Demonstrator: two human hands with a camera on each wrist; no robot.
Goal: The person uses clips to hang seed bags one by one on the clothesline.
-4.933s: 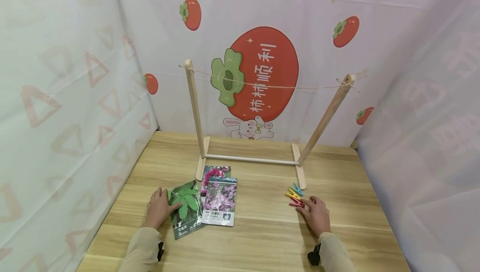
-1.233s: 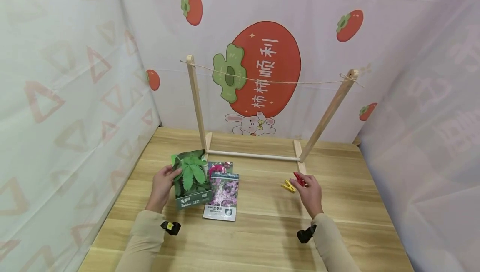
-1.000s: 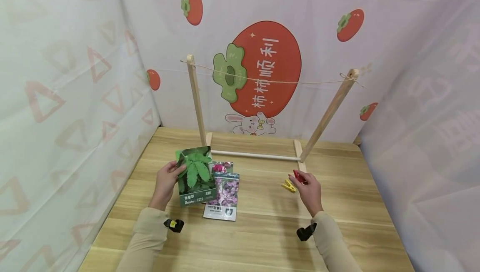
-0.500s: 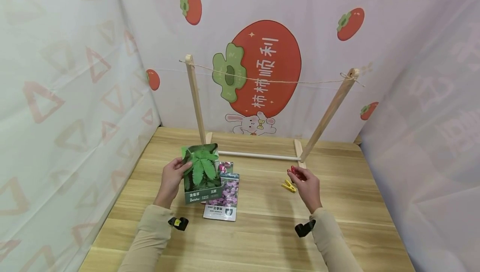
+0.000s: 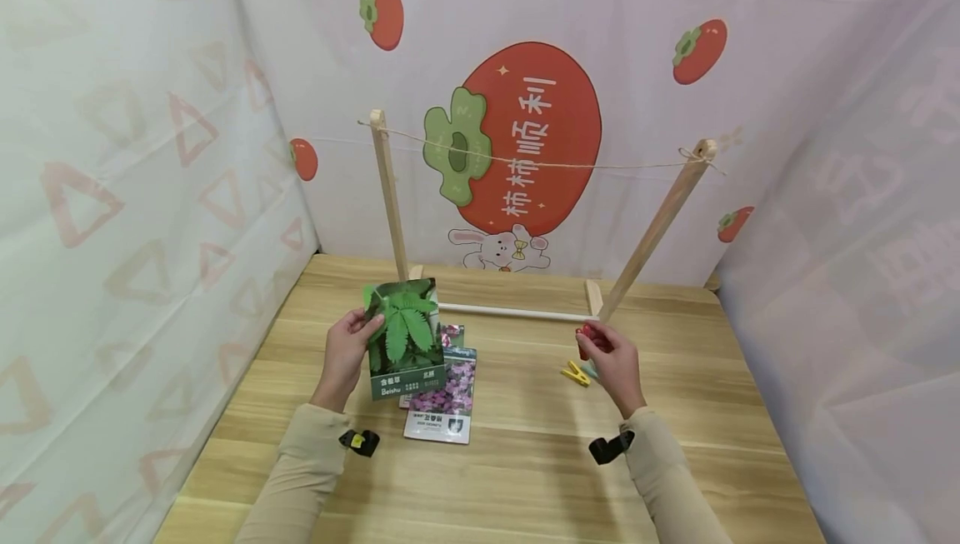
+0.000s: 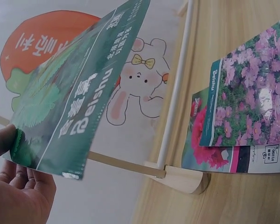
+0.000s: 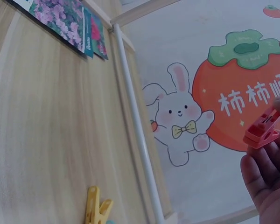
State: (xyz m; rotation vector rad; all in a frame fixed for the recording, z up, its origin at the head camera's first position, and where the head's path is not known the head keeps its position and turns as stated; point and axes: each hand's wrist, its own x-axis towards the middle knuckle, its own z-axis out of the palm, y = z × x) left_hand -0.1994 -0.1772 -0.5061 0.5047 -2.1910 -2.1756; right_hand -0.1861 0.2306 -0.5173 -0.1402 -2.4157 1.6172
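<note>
Worn: beige sleeves (image 5: 300, 469), long, creased; left wrist camera (image 5: 368, 445), black, compact, bearing small yellow patch (image 5: 357, 440); right wrist camera (image 5: 606, 450), black, compact, angular in outline.

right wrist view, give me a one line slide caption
A right hand pinches a red clothespin, with a yellow clothespin and two flower-print packets on the wooden table.

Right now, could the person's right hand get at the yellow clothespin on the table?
Probably yes: the yellow clothespin lies on the table near the right hand, with nothing seen covering it. But that hand pinches a red clothespin, which would likely need putting down first.
</note>
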